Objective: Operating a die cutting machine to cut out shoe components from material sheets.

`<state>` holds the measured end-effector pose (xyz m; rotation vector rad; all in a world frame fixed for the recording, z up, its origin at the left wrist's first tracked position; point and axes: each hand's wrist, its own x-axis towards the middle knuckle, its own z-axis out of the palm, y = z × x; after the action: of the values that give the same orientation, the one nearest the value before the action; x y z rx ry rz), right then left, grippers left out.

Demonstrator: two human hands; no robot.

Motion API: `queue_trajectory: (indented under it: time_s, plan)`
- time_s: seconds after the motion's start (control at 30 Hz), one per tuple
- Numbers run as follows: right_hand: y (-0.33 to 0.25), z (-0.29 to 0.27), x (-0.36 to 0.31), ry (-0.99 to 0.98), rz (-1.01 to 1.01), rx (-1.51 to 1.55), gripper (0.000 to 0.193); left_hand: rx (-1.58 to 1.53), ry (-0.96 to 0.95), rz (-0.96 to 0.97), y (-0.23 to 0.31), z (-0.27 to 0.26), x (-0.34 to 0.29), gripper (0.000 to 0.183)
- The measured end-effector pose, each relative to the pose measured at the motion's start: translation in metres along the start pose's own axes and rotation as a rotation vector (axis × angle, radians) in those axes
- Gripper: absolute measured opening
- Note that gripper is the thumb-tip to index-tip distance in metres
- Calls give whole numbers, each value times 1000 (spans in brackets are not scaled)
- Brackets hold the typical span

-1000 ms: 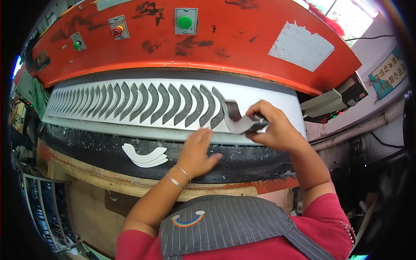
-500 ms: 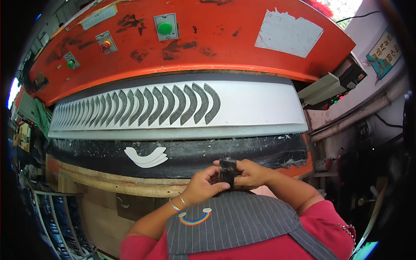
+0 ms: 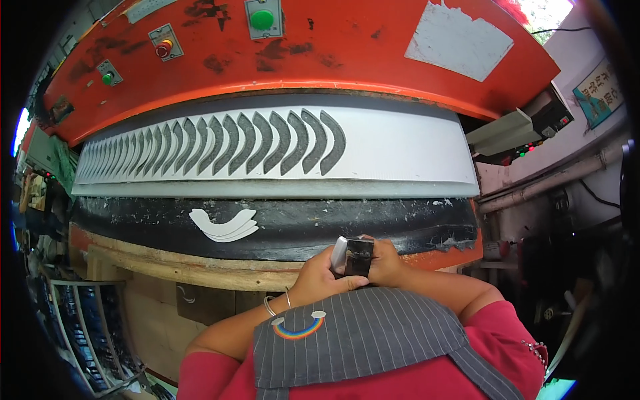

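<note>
Between two hands (image 3: 319,275), one black block (image 3: 359,259); nearby, three overlapping white curves (image 3: 229,229).

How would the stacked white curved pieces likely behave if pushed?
The stacked white pieces would probably slide apart, since they lie fanned. They look light, being thin. Rolling seems unlikely: they rest flat on the black ledge.

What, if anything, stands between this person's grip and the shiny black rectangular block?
Nothing visible stands between the right grip and the shiny black rectangular block. Along its left side, a slim white piece lies between it and part of the left grip, which also reaches the block's lower edge.
</note>
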<state>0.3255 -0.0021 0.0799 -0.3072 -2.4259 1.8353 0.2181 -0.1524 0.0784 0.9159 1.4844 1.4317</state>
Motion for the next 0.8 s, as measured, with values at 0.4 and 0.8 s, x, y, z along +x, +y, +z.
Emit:
queue_trajectory:
  time_s: [0.4,0.8]
  plan:
    - [20,27,6,201,-14,385,52,9,427,-17,-12,9,26,47]
    - [12,32,6,391,-95,248,35,264,191,-34,-17,-15,4,46]
